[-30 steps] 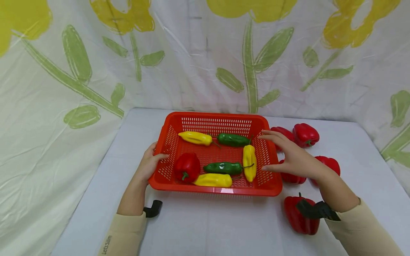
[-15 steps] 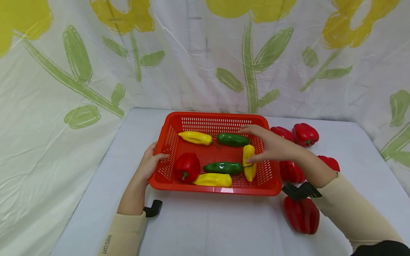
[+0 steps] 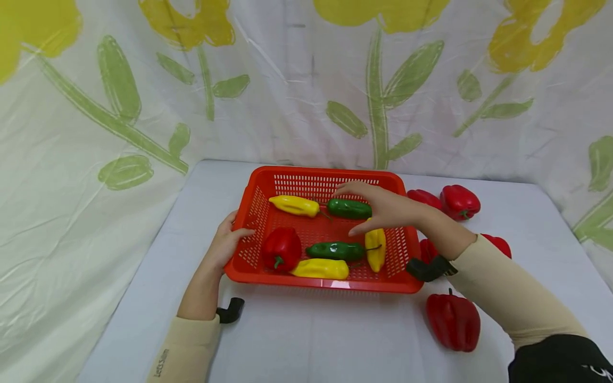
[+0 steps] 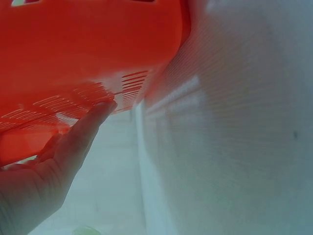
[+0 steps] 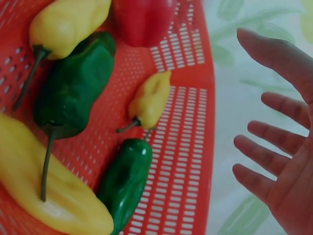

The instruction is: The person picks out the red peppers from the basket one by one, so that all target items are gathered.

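A red plastic basket [image 3: 330, 284] with slotted walls stands on the white table. My left hand [image 3: 228, 243] grips its left rim; in the left wrist view the fingers [image 4: 93, 120] lie along the outer wall. Over the right part of the basket hovers my right hand [image 3: 390, 208], fingers spread and holding nothing, as the right wrist view confirms. Inside lie a red bell pepper [image 3: 281, 249] at left, a yellow pepper [image 3: 294, 205] and a green pepper [image 3: 348, 208] at the back, another green pepper [image 3: 335, 250], a yellow pepper [image 3: 322, 269] in front and one more yellow pepper [image 3: 376, 254] at right.
Several red bell peppers lie on the table right of the basket: one bell pepper [image 3: 453, 322] at the front, another bell pepper [image 3: 460, 202] at the back, others partly behind my right arm. A flower-patterned curtain [image 3: 287, 106] hangs behind the table [image 3: 306, 335].
My right hand has moved left, from the basket's right side to over its interior, with the fingers still apart. The left hand keeps its grip; the basket and peppers stay put.
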Demonstrator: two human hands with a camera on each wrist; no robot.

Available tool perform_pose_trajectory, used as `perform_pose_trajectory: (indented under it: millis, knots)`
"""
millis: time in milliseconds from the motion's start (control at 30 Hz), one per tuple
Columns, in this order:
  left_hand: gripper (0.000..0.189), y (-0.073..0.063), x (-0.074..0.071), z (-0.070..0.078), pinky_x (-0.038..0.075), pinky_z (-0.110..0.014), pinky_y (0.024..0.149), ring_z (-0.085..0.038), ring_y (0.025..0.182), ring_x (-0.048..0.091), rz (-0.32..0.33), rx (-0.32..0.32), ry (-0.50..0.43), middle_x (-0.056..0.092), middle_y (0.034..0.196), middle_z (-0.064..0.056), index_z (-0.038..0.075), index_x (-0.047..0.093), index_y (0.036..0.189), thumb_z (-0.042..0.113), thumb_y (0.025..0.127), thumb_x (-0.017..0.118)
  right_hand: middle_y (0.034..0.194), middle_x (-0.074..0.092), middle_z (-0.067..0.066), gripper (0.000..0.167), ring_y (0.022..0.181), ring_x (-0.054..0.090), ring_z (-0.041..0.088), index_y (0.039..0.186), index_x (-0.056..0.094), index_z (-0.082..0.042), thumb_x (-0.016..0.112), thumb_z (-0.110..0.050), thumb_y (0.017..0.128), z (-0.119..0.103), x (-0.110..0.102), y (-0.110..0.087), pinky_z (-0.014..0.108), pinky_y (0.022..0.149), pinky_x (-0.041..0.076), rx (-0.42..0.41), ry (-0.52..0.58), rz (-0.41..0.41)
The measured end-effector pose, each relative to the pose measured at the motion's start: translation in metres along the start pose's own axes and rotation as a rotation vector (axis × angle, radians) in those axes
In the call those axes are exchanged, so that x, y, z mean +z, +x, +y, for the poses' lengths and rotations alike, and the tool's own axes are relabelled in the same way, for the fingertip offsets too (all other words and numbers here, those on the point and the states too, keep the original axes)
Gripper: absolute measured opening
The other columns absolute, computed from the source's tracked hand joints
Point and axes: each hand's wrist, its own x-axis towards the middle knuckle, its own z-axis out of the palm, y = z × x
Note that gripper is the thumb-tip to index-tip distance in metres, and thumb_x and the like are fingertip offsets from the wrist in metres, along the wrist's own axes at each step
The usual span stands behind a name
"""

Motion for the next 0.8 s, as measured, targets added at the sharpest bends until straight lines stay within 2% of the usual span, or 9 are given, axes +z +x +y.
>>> perform_pose_trajectory:
  millis: [333, 567, 700, 800]
  knots:
    - [0.055, 0.0, 0.001, 0.0, 0.053, -0.03, 0.081, -0.02, 0.103, 0.057, 0.011, -0.01, 0.026, 0.044, 0.132, -0.019, 0.009, 0.028, 0.143, 0.006, 0.091, 0.044, 0.138, 0.044, 0.003, 0.074, 0.129, 0.038, 0.022, 0.135, 0.042, -0.012, 0.079, -0.028, 0.073, -0.009, 0.008, 0.029, 0.045, 0.108, 0.034, -0.077, -0.06, -0.101]
    - [0.056, -0.001, 0.001, 0.0, 0.054, -0.031, 0.081, -0.017, 0.1, 0.058, 0.005, -0.012, 0.017, 0.044, 0.132, -0.02, 0.009, 0.027, 0.144, 0.006, 0.091, 0.045, 0.139, 0.042, 0.005, 0.073, 0.127, 0.039, 0.022, 0.136, 0.041, -0.01, 0.078, -0.025, 0.074, -0.013, 0.017, 0.049, 0.044, 0.108, 0.035, -0.098, -0.082, -0.175]
    - [0.057, 0.0, 0.0, 0.0, 0.054, -0.03, 0.08, -0.017, 0.1, 0.058, 0.008, -0.008, 0.019, 0.044, 0.132, -0.019, 0.009, 0.027, 0.144, 0.006, 0.09, 0.045, 0.139, 0.042, 0.004, 0.073, 0.127, 0.038, 0.019, 0.136, 0.041, -0.01, 0.077, -0.026, 0.075, -0.019, 0.024, 0.061, 0.04, 0.108, 0.034, -0.116, -0.097, -0.224]
    - [0.057, 0.0, 0.001, 0.0, 0.054, -0.031, 0.081, -0.017, 0.1, 0.057, 0.007, -0.008, 0.021, 0.043, 0.133, -0.02, 0.009, 0.026, 0.144, 0.006, 0.09, 0.045, 0.141, 0.04, 0.001, 0.074, 0.129, 0.036, 0.016, 0.136, 0.04, -0.012, 0.077, -0.027, 0.074, -0.024, 0.029, 0.068, 0.036, 0.11, 0.033, -0.098, -0.103, -0.258]
